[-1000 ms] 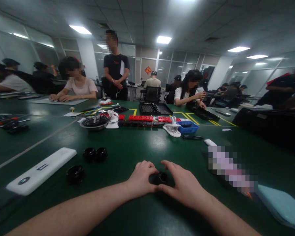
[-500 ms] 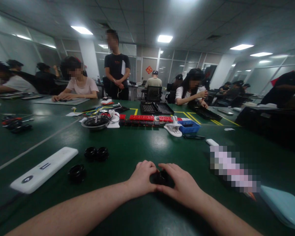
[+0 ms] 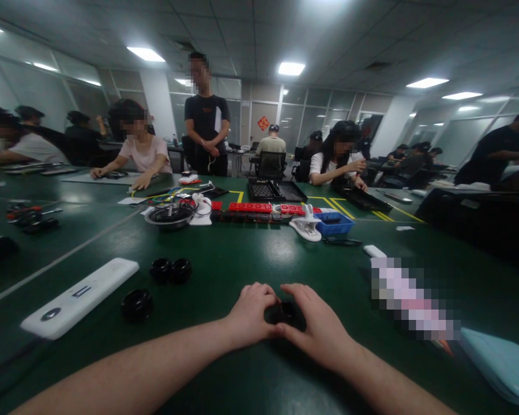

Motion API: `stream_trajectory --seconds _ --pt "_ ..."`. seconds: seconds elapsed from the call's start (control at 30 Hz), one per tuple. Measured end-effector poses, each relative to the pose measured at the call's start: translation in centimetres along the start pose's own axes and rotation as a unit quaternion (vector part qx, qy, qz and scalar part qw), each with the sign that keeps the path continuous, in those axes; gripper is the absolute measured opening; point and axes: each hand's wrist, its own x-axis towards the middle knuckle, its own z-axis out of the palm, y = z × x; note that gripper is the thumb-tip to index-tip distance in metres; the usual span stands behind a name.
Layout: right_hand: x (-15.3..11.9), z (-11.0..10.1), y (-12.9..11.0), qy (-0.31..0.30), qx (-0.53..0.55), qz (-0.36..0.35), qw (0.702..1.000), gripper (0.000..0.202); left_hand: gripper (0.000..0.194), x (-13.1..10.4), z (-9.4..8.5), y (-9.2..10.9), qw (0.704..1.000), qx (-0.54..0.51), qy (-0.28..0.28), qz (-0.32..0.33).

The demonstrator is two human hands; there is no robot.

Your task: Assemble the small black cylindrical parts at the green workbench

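Observation:
A dark, rounded black part (image 3: pixel 286 312) sits low at the table's near middle, mostly screened by my hands; it resembles the loose black rings to the left. My left hand (image 3: pixel 253 314) curls round its left side, with fingers bent and thumb underneath. From the right, my right hand (image 3: pixel 318 323) arches over the same part, index finger raised and curved, thumb reaching in to meet my left thumb. A pair of black rings (image 3: pixel 171 270) stands side by side further left, and a single black ring (image 3: pixel 136 305) lies nearer me.
A white power strip (image 3: pixel 80 297) lies at left. Across the green table (image 3: pixel 225 248) are a round metal dish (image 3: pixel 168 222), red strips (image 3: pixel 251 208), a white clip (image 3: pixel 306 225) and a blue bin (image 3: pixel 335 225). A light-blue case (image 3: pixel 501 360) lies right. Co-workers sit opposite.
My right index finger has lifted a little, widening the gap over the black part. My left hand is nearly unmoved. A co-worker opposite on the left has stretched an arm across the table.

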Motion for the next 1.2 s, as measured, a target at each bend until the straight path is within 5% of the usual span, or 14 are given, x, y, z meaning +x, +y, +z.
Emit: stream_trajectory --seconds 0.2,0.37,0.5,0.73,1.0,1.2 --pt "0.3 0.1 0.0 0.003 -0.028 0.017 0.999 0.018 0.029 -0.1 -0.1 0.2 1.0 0.003 0.002 0.001" --pt "-0.1 0.3 0.2 0.017 0.023 -0.037 0.999 0.048 0.029 -0.1 0.1 0.0 1.0 0.004 0.001 -0.001" --pt "-0.2 0.7 0.7 0.015 0.043 -0.001 0.999 0.065 0.033 0.0 0.2 -0.2 1.0 0.007 -0.001 0.002" --pt "0.1 1.0 1.1 0.017 0.068 0.073 0.995 0.064 0.031 -0.1 0.0 0.2 1.0 0.008 0.002 0.001" --pt "-0.6 1.3 0.9 -0.014 0.124 -0.011 0.992 0.072 0.033 0.0 -0.3 0.3 1.0 0.008 -0.006 -0.002" --pt "-0.2 1.7 1.2 0.029 0.111 0.076 0.99 0.069 0.031 0.0 -0.2 0.2 1.0 0.01 -0.008 0.001"
